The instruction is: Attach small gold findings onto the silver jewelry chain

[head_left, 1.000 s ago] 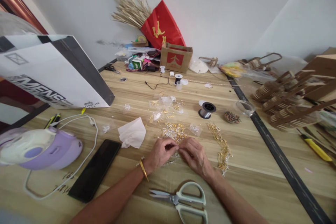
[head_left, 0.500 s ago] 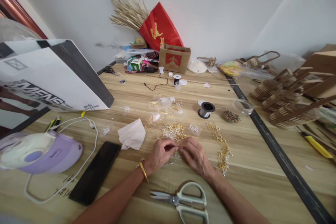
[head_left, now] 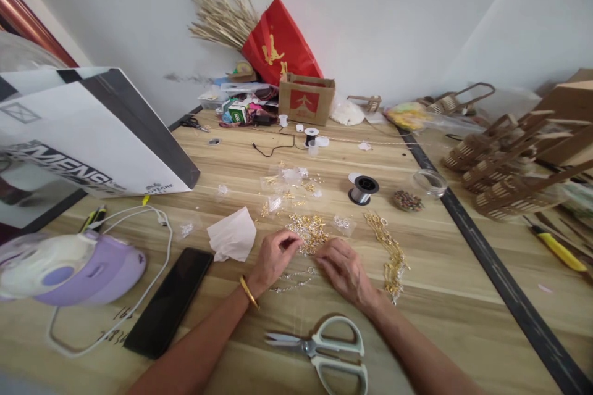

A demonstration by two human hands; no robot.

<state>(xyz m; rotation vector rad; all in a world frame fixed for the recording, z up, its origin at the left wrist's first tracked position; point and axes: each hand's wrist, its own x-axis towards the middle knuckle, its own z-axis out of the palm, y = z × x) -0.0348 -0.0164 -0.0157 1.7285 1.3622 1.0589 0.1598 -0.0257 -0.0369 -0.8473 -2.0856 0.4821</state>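
My left hand (head_left: 274, 255), with a gold bangle on the wrist, reaches into a heap of small gold findings (head_left: 309, 231), its fingertips pinched at the heap's near edge; what they pinch is too small to make out. My right hand (head_left: 340, 270) rests on the wooden table with its fingers curled, pressing the end of a thin silver chain (head_left: 293, 279) that lies between both hands. A row of finished gold pieces (head_left: 393, 254) lies just right of my right hand. White-handled scissors (head_left: 324, 350) lie near the table's front edge.
A crumpled tissue (head_left: 232, 234), a black phone (head_left: 170, 300), a purple device (head_left: 69, 266) with a white cable and a white shopping bag (head_left: 88, 136) fill the left. A wire spool (head_left: 363, 189), a bead dish (head_left: 407, 200), a jar lid (head_left: 430, 183) and wooden baskets (head_left: 503, 176) stand right.
My hands have parted. The left one moved forward from the chain to the heap of gold findings, and the silver chain now lies uncovered on the table. The right hand barely shifted.
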